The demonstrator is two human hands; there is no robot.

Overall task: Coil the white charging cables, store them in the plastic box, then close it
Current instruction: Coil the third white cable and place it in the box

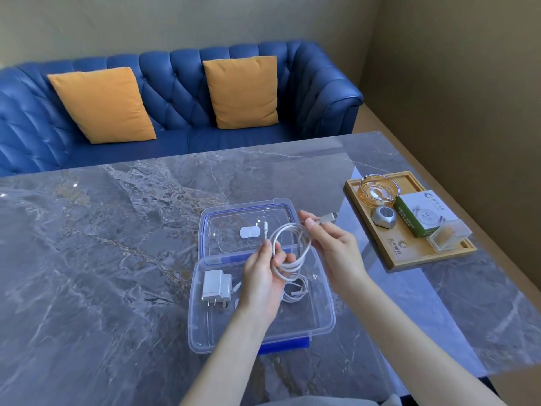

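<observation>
last turns of the coil, above the open box

the left hand holds its fingers closed on the loops of the white cable, and the thumb presses the strands together on the near-left side of the coil. the right hand pinches the free end just behind the usb plug, with thumb and forefinger together on it. the coil hangs in the air over the far edge of the plastic box, not yet inside.

to do this step well, i think the right hand should lead the last short piece around the same circle, without twisting it, and the left fingers should open only enough to take the new turn. the plug is better tucked through the loops, otherwise the coil may spring open when it is released.

in the box, another thin white cable lies near the middle and a white charger lies near the left wall. the free place is toward the right wall and the near edge, so the coil should go down flat there.

the lid lies open behind the box on the table, toward the far edge. nothing should stay over the rim, or the lid will not close.
</observation>
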